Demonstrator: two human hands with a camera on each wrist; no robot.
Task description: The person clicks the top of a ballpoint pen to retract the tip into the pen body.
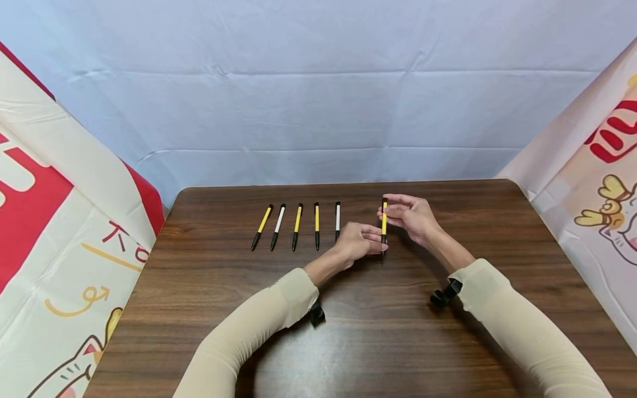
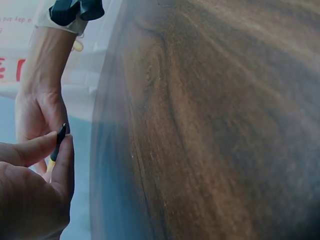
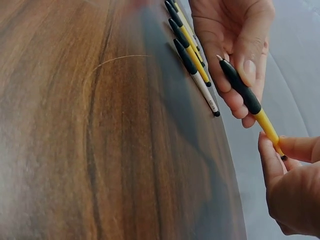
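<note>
A yellow ballpoint pen (image 1: 384, 220) with a black grip and black top is held between both hands, its tip toward the person. My left hand (image 1: 354, 241) pinches the black grip near the tip, which pokes out past thumb and finger in the left wrist view. At the other end, my right hand (image 1: 412, 220) pinches the yellow barrel near its top. The right wrist view shows the pen's black grip (image 3: 241, 89) slanting between the two hands. Left of them lie several pens in a row; the nearest, a white pen (image 1: 338, 214), is partly hidden by my left hand.
The row on the brown wooden table (image 1: 209, 287) also has yellow pens (image 1: 317, 221) and another white pen (image 1: 280, 221), spaced apart with tips toward the person. Behind the table hangs a pale cloth (image 1: 318, 110). Printed cloths (image 1: 59, 221) flank both sides.
</note>
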